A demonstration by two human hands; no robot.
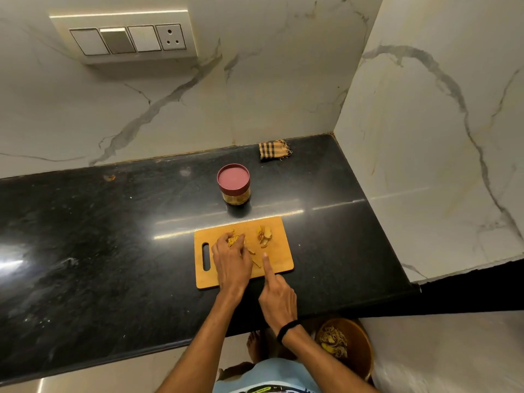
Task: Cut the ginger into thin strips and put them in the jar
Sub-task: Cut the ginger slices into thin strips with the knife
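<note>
Right hand point(279, 302) at board's point(282, 260) near edge, index straight on it, rest tucked, cannot tell if holding; left hand point(231, 259) bunches ginger point(234, 241) mid-board. Jar point(234, 188) behind board, lid on. Strips look light, damp, clingy: pinch the bunch from both sides

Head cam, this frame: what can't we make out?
1. ginger strips: head view, the left hand curls over the pile; amount unreadable.
2. jar: lid on, seen from above; contents barely show.
3. right hand: its back hides the curled fingers; whether they hold anything is unclear.
4. bin on the floor: partly hidden by the counter; contents too small and blurred.
</note>
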